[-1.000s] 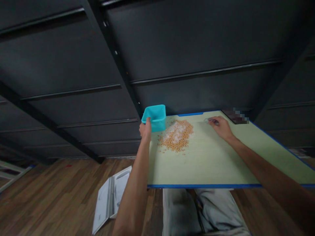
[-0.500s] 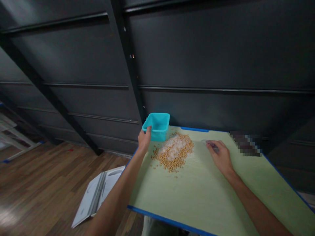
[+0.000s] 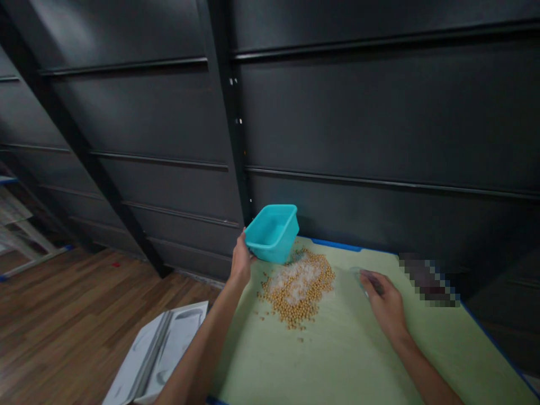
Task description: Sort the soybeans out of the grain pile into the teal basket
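Note:
A turquoise plastic tub (image 3: 276, 236) is tilted in my left hand (image 3: 241, 260), which grips its left side. No contents show inside the tub. Just in front of it, a heap of round yellow beans (image 3: 294, 309) mixed with whitish translucent bits (image 3: 297, 278) lies on the pale green tabletop (image 3: 333, 360). To the right of the heap, my right hand (image 3: 386, 301) is closed on a small clear object (image 3: 358, 272). Its kind cannot be made out, since the fingers cover most of it.
A dark wall (image 3: 379, 112) with metal ribs rises behind the table. A blurred-out dark item (image 3: 430, 284) rests at the table's back right corner. On the wooden floor to the left is an open white box (image 3: 156, 354). A white-framed stand (image 3: 25, 225) is farther left.
The view has shifted, so the table sits lower in it. My left hand has turned the tub from nearly level to a tilt. My right hand keeps its clear object near the same spot.

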A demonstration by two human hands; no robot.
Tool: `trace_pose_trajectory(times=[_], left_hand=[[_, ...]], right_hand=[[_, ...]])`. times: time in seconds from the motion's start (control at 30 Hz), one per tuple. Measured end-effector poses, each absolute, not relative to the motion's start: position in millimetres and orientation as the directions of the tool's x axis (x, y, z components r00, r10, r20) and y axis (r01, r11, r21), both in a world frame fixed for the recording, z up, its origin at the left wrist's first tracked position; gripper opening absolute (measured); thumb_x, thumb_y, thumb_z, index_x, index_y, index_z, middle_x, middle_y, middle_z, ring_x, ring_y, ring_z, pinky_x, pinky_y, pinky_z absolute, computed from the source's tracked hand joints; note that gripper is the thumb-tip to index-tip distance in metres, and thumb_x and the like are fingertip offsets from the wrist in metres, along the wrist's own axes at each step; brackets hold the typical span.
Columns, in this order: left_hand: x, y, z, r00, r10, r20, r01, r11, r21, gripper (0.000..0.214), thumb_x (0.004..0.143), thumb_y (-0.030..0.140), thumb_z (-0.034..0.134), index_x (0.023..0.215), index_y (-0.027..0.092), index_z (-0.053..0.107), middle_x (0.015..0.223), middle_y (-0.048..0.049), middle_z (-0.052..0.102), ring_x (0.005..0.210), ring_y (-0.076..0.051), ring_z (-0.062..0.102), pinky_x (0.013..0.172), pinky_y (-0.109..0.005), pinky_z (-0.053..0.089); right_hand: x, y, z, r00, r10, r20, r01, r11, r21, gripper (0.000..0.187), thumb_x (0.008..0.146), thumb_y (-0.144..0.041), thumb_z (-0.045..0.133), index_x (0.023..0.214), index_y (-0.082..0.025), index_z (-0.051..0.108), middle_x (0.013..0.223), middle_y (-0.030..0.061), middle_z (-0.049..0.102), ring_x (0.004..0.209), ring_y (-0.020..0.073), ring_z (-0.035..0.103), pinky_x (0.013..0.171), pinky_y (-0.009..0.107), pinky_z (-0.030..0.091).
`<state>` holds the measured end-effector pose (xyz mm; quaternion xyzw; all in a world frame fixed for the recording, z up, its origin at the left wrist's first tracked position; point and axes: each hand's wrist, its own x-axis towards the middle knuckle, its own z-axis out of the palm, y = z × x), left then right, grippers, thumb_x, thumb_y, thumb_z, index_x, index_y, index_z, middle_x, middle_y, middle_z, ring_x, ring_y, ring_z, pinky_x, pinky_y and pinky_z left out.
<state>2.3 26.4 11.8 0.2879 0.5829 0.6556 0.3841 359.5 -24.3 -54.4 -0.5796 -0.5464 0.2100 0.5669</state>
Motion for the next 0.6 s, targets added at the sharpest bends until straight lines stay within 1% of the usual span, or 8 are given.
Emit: trace_pose_trajectory(times=[0.13,0.2,0.27,0.33,0.43,0.5,0.53,0.6], left_hand=[[-6,26,13,-0.464,0.876,-0.134,-0.284,-0.004,0.959,0.061,0.081,0.065,0.034,0.128,0.029,0.05,0.128,-0.0073,0.062,0.1,-0.024,0.065,0.071,-0.039,0.057],[-6,24,19,-0.408,0.903,-0.137,-0.327,-0.004,0.945,0.061,0.079,0.063,0.04,0.129,0.028,0.049,0.128,-0.0084,0.062,0.099,-0.024,0.065,0.07,-0.038,0.057],[-3,18,27,-0.333,0.934,-0.133,-0.366,0.002,0.931,0.061,0.077,0.06,0.047,0.128,0.027,0.049,0.123,-0.0098,0.064,0.096,-0.025,0.066,0.07,-0.039,0.057],[2,6,38,-0.269,0.955,-0.123,-0.401,0.005,0.916,0.06,0.077,0.058,0.049,0.128,0.027,0.049,0.119,-0.0102,0.066,0.094,-0.026,0.067,0.071,-0.04,0.058],[6,-30,51,-0.228,0.97,-0.083,-0.443,-0.027,0.896,0.058,0.08,0.056,0.045,0.131,0.03,0.046,0.127,-0.0087,0.063,0.104,-0.026,0.065,0.076,-0.04,0.058],[6,-67,56,-0.208,0.977,-0.034,-0.471,-0.07,0.879,0.056,0.081,0.055,0.045,0.133,0.035,0.044,0.137,-0.0038,0.058,0.114,-0.025,0.061,0.08,-0.038,0.058],[4,-90,57,-0.208,0.978,0.027,-0.503,-0.131,0.854,0.056,0.082,0.054,0.045,0.134,0.035,0.044,0.141,-0.0028,0.055,0.12,-0.026,0.057,0.082,-0.039,0.057],[-1,-139,54,-0.246,0.967,0.069,-0.533,-0.194,0.823,0.056,0.082,0.056,0.043,0.134,0.036,0.047,0.141,-0.0014,0.055,0.126,-0.028,0.053,0.085,-0.042,0.058]], right_hand=[[357,-19,-57,0.314,0.872,0.375,0.393,0.24,-0.888,0.034,0.081,-0.048,0.062,0.099,-0.02,0.069,0.101,0.0104,0.071,0.094,0.0277,0.066,0.091,0.047,0.048],[355,-15,-58,0.303,0.87,0.389,0.391,0.258,-0.883,0.033,0.081,-0.046,0.062,0.098,-0.019,0.069,0.1,0.0101,0.071,0.093,0.0264,0.066,0.09,0.045,0.049],[353,-12,-58,0.282,0.869,0.407,0.387,0.285,-0.877,0.032,0.081,-0.044,0.062,0.098,-0.018,0.069,0.099,0.0102,0.071,0.091,0.0254,0.065,0.088,0.043,0.049],[351,-13,-56,0.247,0.866,0.435,0.396,0.319,-0.861,0.031,0.081,-0.043,0.062,0.097,-0.017,0.068,0.098,0.0105,0.07,0.089,0.0247,0.065,0.086,0.042,0.049],[347,-23,-44,0.253,0.825,0.505,0.428,0.372,-0.823,0.031,0.081,-0.044,0.061,0.093,-0.016,0.068,0.096,0.0107,0.069,0.087,0.0235,0.064,0.084,0.04,0.049],[338,-35,-30,0.259,0.787,0.56,0.445,0.417,-0.792,0.029,0.081,-0.043,0.062,0.091,-0.016,0.067,0.095,0.0105,0.068,0.088,0.023,0.062,0.083,0.038,0.048],[332,-43,-21,0.275,0.769,0.577,0.43,0.438,-0.789,0.029,0.081,-0.043,0.061,0.091,-0.016,0.066,0.095,0.0101,0.067,0.089,0.0226,0.061,0.082,0.036,0.048],[313,-63,-2,0.286,0.77,0.571,0.34,0.475,-0.811,0.029,0.083,-0.043,0.059,0.094,-0.017,0.065,0.093,0.0083,0.067,0.086,0.021,0.06,0.08,0.034,0.047]])
